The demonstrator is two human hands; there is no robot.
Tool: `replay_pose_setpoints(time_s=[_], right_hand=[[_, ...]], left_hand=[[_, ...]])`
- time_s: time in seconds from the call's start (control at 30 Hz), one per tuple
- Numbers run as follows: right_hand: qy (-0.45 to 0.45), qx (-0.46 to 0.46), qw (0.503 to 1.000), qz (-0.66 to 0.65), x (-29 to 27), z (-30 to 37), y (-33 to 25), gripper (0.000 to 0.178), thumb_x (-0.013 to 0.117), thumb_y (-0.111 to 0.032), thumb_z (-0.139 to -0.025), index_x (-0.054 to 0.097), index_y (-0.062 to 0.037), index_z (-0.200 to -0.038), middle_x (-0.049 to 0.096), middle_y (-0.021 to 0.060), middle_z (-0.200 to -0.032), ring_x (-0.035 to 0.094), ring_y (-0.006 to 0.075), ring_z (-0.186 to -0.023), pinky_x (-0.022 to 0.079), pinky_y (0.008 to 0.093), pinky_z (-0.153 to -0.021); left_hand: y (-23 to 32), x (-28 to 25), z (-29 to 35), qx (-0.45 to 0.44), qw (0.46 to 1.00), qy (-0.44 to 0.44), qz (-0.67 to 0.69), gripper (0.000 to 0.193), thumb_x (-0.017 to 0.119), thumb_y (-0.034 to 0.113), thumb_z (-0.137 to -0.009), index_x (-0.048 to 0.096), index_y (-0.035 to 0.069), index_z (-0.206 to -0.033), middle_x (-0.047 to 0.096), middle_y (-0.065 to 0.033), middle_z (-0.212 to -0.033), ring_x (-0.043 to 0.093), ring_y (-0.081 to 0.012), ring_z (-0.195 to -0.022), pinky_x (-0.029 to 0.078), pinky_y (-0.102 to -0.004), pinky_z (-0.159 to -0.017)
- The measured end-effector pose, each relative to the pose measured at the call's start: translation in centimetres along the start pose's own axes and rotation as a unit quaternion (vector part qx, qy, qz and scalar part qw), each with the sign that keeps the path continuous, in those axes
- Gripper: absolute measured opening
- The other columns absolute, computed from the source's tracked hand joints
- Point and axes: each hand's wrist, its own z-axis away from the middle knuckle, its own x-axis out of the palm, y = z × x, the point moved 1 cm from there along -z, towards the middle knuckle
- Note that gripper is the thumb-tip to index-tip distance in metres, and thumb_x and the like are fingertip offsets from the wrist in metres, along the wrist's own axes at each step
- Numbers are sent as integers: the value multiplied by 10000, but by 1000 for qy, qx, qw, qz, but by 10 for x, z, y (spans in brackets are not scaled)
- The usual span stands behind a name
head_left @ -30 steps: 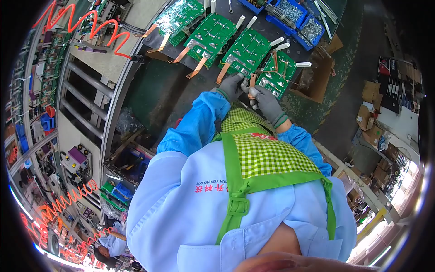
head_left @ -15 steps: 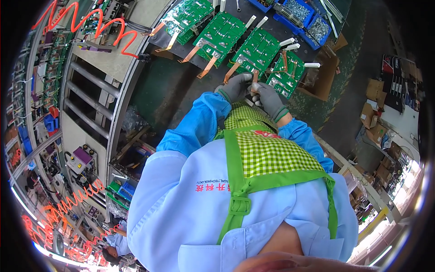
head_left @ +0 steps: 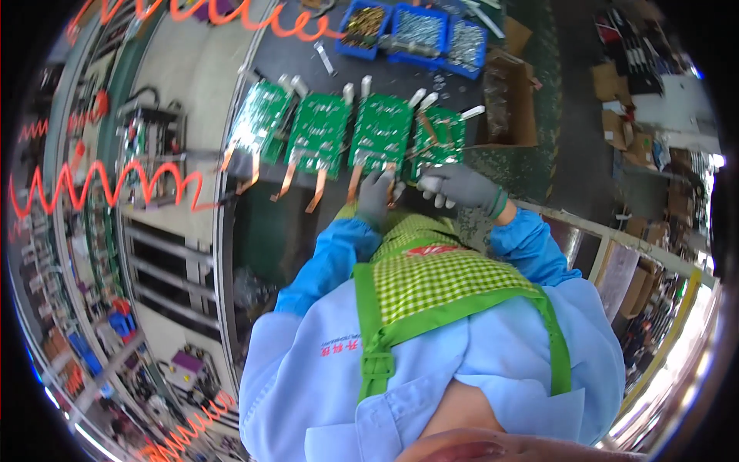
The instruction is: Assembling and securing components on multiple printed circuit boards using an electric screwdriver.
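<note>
Several green circuit boards (head_left: 382,131) lie in a row on the dark table, with white strips at their far ends. Bent copper strips (head_left: 316,192) stick out from the near edges of most of them. My left hand (head_left: 375,199), in a grey glove, has its fingers closed around a copper strip of the third board from the left. My right hand (head_left: 466,189), gloved too, is curled in front of the rightmost board (head_left: 439,142). Its fingers look bent together; blur hides what they may hold.
Blue bins of small metal hardware (head_left: 419,32) stand at the far side. An open cardboard box (head_left: 510,104) is right of the table. Coiled orange air hoses (head_left: 108,185) hang on the left, beside a metal frame with rollers (head_left: 173,250).
The view has swung, so boards and bins appear further left. My hands, together at a copper strip before, have parted; the right one has moved right towards the end board.
</note>
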Motion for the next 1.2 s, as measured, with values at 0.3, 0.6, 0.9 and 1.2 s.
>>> replay_pose_setpoints(time_s=[0.3, 0.6, 0.9, 1.2], right_hand=[[377, -152, 912, -53, -222, -68, 30, 289, 557, -279, -833, 609, -75, -1031, 611, 48, -867, 568, 137, -732, 464, 263, -645], [495, 7, 812, 310, -318, -180, 61, 293, 646, -304, -722, 644, -205, -998, 419, 43, -1262, 374, 285, -1173, 377, 438, -908], [514, -12, 805, 295, -345, -209, 64, 206, 651, -283, -686, 646, -187, -869, 468, 29, -1197, 386, 283, -1142, 312, 447, -934], [313, -287, 888, 177, -345, -233, 11, 207, 600, -223, -769, 612, -72, -910, 627, 142, -853, 595, 311, -828, 460, 398, -739]], left_hand=[[3, 3, 2, -20, 999, 29, -28, 199, 538, 186, -858, 517, 5, -938, 556, -86, -783, 552, -144, -609, 448, -237, -489], [5, 7, 4, -51, 997, 62, 18, 191, 508, 142, -870, 509, 11, -1008, 567, -82, -821, 560, -146, -638, 462, -237, -523], [7, 12, 7, -57, 994, 93, 26, 246, 540, 134, -847, 500, 5, -1052, 564, -79, -861, 574, -165, -691, 470, -243, -547], [6, 9, 8, -55, 994, 85, 39, 204, 539, 147, -854, 522, 10, -1003, 576, -74, -859, 560, -152, -685, 451, -243, -551]])
